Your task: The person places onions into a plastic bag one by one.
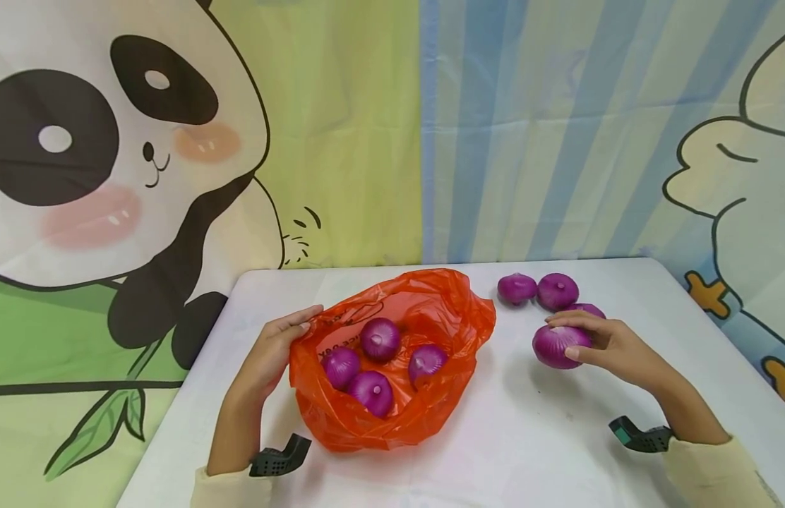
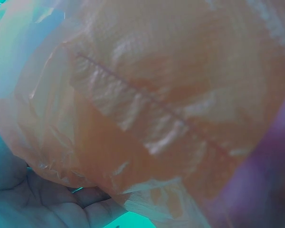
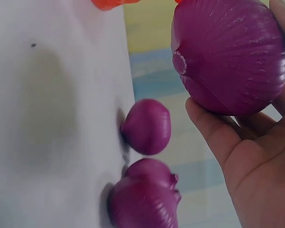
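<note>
A red-orange plastic bag point(image 1: 392, 430) sits on the table with its mouth spread wide. Several purple onions lie inside it, one onion point(image 1: 380, 339) toward the back. At the bag's left rim, my left hand point(image 1: 272, 356) holds the plastic between thumb and fingers. In the left wrist view the bag point(image 2: 147, 104) covers part of the fingers of that hand point(image 2: 42, 204). To the right of the bag, my right hand point(image 1: 621, 349) grips a purple onion point(image 1: 554, 347), held above the table; the right wrist view shows this onion point(image 3: 230, 57) between thumb and fingers.
Three more onions rest at the back right of the table: one onion point(image 1: 517, 289) on the left, another onion point(image 1: 558, 291) beside it, and an onion point(image 1: 586, 309) partly hidden behind my right hand. A printed cloth point(image 1: 348, 141) hangs behind the white table point(image 1: 494, 451).
</note>
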### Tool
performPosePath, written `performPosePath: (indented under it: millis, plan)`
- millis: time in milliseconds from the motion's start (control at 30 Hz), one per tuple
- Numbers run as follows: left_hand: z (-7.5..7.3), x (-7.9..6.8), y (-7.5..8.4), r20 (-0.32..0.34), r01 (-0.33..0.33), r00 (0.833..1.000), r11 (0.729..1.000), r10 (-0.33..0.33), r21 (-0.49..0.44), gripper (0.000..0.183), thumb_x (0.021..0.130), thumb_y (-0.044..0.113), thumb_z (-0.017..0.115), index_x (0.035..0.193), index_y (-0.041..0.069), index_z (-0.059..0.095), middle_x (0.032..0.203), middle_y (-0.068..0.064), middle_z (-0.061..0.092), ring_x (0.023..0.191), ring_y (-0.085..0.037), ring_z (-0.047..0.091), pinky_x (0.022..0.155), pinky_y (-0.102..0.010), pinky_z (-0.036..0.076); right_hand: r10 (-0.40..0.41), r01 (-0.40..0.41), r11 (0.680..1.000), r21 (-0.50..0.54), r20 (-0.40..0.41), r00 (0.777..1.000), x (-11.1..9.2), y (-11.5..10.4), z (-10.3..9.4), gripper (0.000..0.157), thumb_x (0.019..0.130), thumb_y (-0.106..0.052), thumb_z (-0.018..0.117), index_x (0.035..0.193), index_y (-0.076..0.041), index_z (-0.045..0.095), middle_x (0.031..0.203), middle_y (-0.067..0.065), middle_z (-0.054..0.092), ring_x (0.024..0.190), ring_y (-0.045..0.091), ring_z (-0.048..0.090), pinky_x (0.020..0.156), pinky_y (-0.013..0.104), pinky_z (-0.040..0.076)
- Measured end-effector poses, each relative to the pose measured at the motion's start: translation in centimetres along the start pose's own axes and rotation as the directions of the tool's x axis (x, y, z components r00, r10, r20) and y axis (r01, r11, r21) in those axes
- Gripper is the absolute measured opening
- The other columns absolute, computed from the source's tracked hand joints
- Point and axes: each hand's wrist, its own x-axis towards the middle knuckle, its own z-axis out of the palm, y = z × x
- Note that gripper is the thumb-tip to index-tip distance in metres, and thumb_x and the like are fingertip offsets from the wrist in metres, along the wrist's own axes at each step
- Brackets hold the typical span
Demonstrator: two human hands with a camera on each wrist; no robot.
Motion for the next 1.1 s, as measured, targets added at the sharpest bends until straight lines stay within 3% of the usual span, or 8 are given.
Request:
performPosePath:
  millis: [200,433,667,933,1100]
  plan:
    - [-0.1,-0.1,0.0,-0.004,0.006,1.0,1.0,-0.006,-0.005,0.042,0.102,0.006,0.035,0.143,-0.002,0.045,0.142,-0.021,0.046,0.123,-0.032,0.054,0.091,-0.033,0.051,-0.034,0.033,0.999,0.038,0.028,0.999,1.8,-1.3,0.3,0.045,0.086,-0.009,0.073,0.13,-0.011,0.061,0.129,-0.004,0.056,0.113,0.009,0.046,0.073,0.032,0.058]
    - [-0.2,0.0,0.1,-0.008,0.015,1.0,1.0,-0.015,0.001,0.043,0.102,0.007,0.035,0.143,-0.001,0.045,0.142,-0.02,0.046,0.123,-0.032,0.054,0.091,-0.033,0.051,-0.141,0.127,0.979,0.16,0.084,0.986,3.1,-3.1,1.0,0.043,0.087,-0.001,0.068,0.129,-0.007,0.061,0.133,0.001,0.055,0.115,0.012,0.05,0.075,0.036,0.058]
    - [-0.1,-0.1,0.2,-0.005,0.009,1.0,1.0,-0.009,-0.001,0.043,0.102,0.007,0.035,0.143,-0.003,0.045,0.142,-0.022,0.047,0.122,-0.032,0.055,0.091,-0.034,0.05,-0.146,0.126,0.979,0.16,0.121,0.982,4.5,-4.4,1.6,0.047,0.084,-0.007,0.074,0.129,-0.01,0.062,0.133,0.002,0.055,0.116,0.01,0.05,0.075,0.036,0.058]
    - [-0.1,-0.1,0.2,-0.006,0.006,1.0,1.0,-0.006,0.004,0.043,0.102,0.006,0.034,0.143,-0.003,0.045,0.142,-0.02,0.047,0.123,-0.032,0.054,0.097,-0.044,0.044,-0.262,0.203,0.934,0.294,0.177,0.949,6.3,-5.9,2.4,0.046,0.084,0.0,0.071,0.128,-0.004,0.06,0.135,0.009,0.05,0.12,0.017,0.051,0.079,0.04,0.058]
    - [-0.1,-0.1,0.2,-0.007,0.001,1.0,1.0,-0.001,0.001,0.043,0.102,0.006,0.035,0.143,-0.003,0.045,0.142,-0.021,0.047,0.124,-0.032,0.053,0.097,-0.046,0.043,-0.301,0.232,0.918,0.322,0.183,0.936,6.9,-6.9,2.7,0.045,0.084,-0.001,0.071,0.128,-0.003,0.061,0.135,0.01,0.05,0.119,0.02,0.052,0.079,0.041,0.057]
